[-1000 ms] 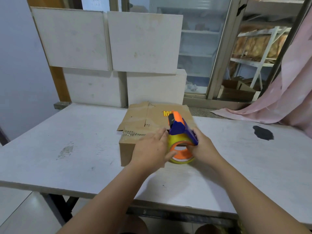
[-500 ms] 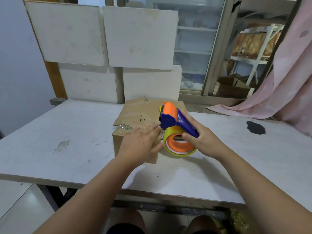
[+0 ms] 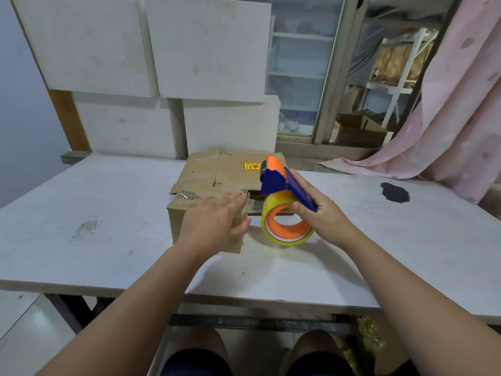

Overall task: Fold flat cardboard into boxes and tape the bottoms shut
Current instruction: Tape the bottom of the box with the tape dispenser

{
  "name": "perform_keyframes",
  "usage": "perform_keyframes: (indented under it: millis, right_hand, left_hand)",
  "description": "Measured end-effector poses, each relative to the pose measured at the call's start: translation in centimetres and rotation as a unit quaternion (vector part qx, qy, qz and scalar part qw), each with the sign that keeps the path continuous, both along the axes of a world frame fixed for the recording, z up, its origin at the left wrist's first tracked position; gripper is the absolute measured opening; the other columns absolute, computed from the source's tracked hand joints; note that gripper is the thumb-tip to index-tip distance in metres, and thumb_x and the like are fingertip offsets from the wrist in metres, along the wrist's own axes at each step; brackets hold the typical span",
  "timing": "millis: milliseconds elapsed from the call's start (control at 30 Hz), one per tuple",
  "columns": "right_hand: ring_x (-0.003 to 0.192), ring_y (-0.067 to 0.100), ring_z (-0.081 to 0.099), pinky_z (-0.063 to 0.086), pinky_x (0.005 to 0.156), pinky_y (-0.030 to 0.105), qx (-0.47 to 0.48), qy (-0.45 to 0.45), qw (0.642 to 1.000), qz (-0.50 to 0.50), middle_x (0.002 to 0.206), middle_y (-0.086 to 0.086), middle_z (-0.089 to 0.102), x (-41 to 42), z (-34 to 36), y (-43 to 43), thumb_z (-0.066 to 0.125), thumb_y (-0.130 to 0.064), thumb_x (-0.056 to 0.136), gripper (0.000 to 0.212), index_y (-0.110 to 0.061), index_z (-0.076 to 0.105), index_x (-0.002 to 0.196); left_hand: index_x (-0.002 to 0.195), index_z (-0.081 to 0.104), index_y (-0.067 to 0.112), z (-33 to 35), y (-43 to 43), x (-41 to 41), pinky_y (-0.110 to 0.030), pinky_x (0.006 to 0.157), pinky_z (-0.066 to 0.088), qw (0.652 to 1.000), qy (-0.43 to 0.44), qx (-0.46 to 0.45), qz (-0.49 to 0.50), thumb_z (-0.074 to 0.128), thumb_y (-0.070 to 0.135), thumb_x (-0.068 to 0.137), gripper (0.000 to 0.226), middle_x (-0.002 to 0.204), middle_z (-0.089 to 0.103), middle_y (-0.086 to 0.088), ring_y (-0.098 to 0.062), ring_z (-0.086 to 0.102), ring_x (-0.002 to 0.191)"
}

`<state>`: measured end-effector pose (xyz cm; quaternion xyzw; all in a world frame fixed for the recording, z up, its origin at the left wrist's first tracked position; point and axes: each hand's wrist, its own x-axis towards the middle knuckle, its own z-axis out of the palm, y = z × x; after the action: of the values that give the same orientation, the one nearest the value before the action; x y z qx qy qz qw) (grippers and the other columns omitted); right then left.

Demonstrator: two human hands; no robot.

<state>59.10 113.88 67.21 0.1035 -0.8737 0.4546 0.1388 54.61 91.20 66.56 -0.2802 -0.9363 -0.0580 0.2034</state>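
- White tabletop (image 3: pixel 108 213) fills my view from the left edge, with scuffed grey marks on its left part.
- Brown cardboard box (image 3: pixel 217 175) sits on the table toward the far edge, about the middle of my view. Its top flaps are folded down, and a yellow label (image 3: pixel 252 166) shows on the far flap.
- I see the left hand (image 3: pixel 214 223) lying flat on the near part of the box top. Its fingers are straight and close together, pointing right toward the gap between the flaps, and the thumb is held apart over the box's near right corner.
- Just right of it is the blue and orange tape dispenser (image 3: pixel 282 185) with its yellow tape roll (image 3: pixel 267 217). It is tilted, with the orange head over the box top; I cannot tell whether the head touches the cardboard.
- The right hand (image 3: pixel 322 215) grips the dispenser's blue handle, fingers curled round it.
- Farther right, a dark stain (image 3: pixel 394 191) marks the table, well apart from that hand.
- A pink curtain (image 3: pixel 447 126) hangs at the right edge, behind the table.
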Motion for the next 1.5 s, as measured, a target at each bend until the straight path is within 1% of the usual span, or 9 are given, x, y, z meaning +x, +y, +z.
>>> perform_keyframes:
  millis: [100, 200, 433, 633, 867, 1000, 1200, 1333, 1500]
  right_hand:
    - [0.111, 0.001, 0.053, 0.042, 0.085, 0.015, 0.023, -0.017, 1.000, -0.014, 0.132, -0.017, 0.051, 0.3, -0.6, 0.6, 0.062, -0.046, 0.088, 0.060, -0.074, 0.025, 0.125]
    - [0.094, 0.008, 0.050, 0.038, 0.078, 0.016, 0.151, -0.021, 0.988, -0.022, 0.112, 0.003, 0.054, 0.6, -1.3, 1.3, 0.061, -0.036, 0.092, 0.066, -0.074, 0.017, 0.122]
    - [0.110, -0.003, 0.052, 0.043, 0.080, 0.009, -0.015, -0.018, 0.999, -0.025, 0.124, -0.032, 0.047, 1.2, -0.3, 2.5, 0.061, -0.026, 0.092, 0.058, -0.066, 0.033, 0.122]
    - [0.089, 0.013, 0.050, 0.036, 0.076, 0.020, 0.212, -0.047, 0.975, -0.057, 0.098, 0.001, 0.053, 2.0, -0.5, 3.8, 0.062, -0.042, 0.089, 0.064, -0.074, 0.020, 0.125]
    - [0.086, 0.007, 0.045, 0.031, 0.071, 0.017, 0.259, -0.070, 0.962, -0.050, 0.093, -0.001, 0.047, 1.9, 0.3, 3.5, 0.058, -0.048, 0.089, 0.061, -0.073, 0.014, 0.124]
    - [0.088, 0.007, 0.045, 0.032, 0.072, 0.019, 0.282, -0.093, 0.954, -0.036, 0.096, -0.002, 0.047, 1.6, 1.5, 2.8, 0.051, -0.057, 0.089, 0.051, -0.075, 0.017, 0.122]
    - [0.086, 0.006, 0.043, 0.032, 0.074, 0.024, 0.321, -0.067, 0.944, -0.033, 0.091, -0.004, 0.046, 0.6, 4.2, 2.0, 0.057, -0.060, 0.083, 0.049, -0.062, 0.040, 0.129]
    - [0.088, 0.005, 0.037, 0.029, 0.074, 0.024, 0.370, -0.068, 0.926, -0.019, 0.086, -0.023, 0.038, -0.3, 6.5, 0.5, 0.058, -0.055, 0.087, 0.044, -0.050, 0.051, 0.130]
    - [0.105, 0.012, 0.051, 0.042, 0.086, 0.030, 0.412, -0.092, 0.906, 0.008, 0.121, -0.015, 0.061, -1.9, 8.0, -1.4, 0.059, -0.057, 0.085, 0.045, -0.042, 0.058, 0.128]
  left_hand:
    - [0.149, 0.021, 0.036, 0.1, -0.1, 0.0, -0.026, 0.112, 0.020, 1.000, -0.003, 0.003, 0.001, 0.031, 0.056, 0.096, 0.058, 0.155, 0.021, 0.018, -0.006, 0.025, 0.140]
    - [0.149, 0.021, 0.036, 0.4, 0.0, 0.4, -0.026, 0.108, 0.025, 1.000, -0.005, 0.006, 0.012, 0.032, 0.055, 0.096, 0.057, 0.154, 0.022, 0.019, -0.007, 0.029, 0.138]
    - [0.149, 0.023, 0.036, 0.3, 0.1, 0.3, -0.027, 0.109, 0.024, 1.000, -0.012, 0.005, 0.018, 0.033, 0.054, 0.096, 0.057, 0.154, 0.022, 0.019, -0.008, 0.029, 0.138]
    - [0.148, 0.025, 0.037, -0.6, 0.0, -0.6, -0.030, 0.112, 0.022, 0.999, -0.029, 0.011, 0.023, 0.035, 0.057, 0.093, 0.059, 0.154, 0.024, 0.019, -0.008, 0.027, 0.140]
    - [0.146, 0.029, 0.035, -0.8, 0.1, -0.5, -0.029, 0.112, 0.019, 0.999, -0.021, 0.026, 0.024, 0.040, 0.053, 0.093, 0.057, 0.152, 0.029, 0.018, -0.008, 0.030, 0.139]
    - [0.144, 0.028, 0.029, -1.0, 0.7, -0.2, -0.028, 0.102, 0.029, 0.999, 0.025, 0.035, 0.029, 0.043, 0.047, 0.091, 0.057, 0.134, 0.050, 0.011, -0.014, 0.050, 0.115]
    - [0.148, 0.016, 0.031, -1.2, 1.0, -0.2, -0.029, 0.099, 0.032, 0.998, 0.059, 0.030, 0.016, 0.044, 0.042, 0.091, 0.065, 0.124, 0.054, 0.009, -0.012, 0.052, 0.110]
    - [0.143, 0.024, 0.040, -1.3, 0.9, -0.4, -0.035, 0.101, 0.028, 0.998, 0.058, 0.023, -0.007, 0.051, 0.041, 0.088, 0.061, 0.136, 0.047, 0.008, -0.014, 0.050, 0.116]
    - [0.127, 0.048, 0.032, -2.0, 1.0, -0.3, -0.043, 0.101, 0.028, 0.998, 0.069, 0.009, 0.000, 0.065, 0.055, 0.078, 0.056, 0.139, 0.047, -0.003, -0.025, 0.055, 0.115]
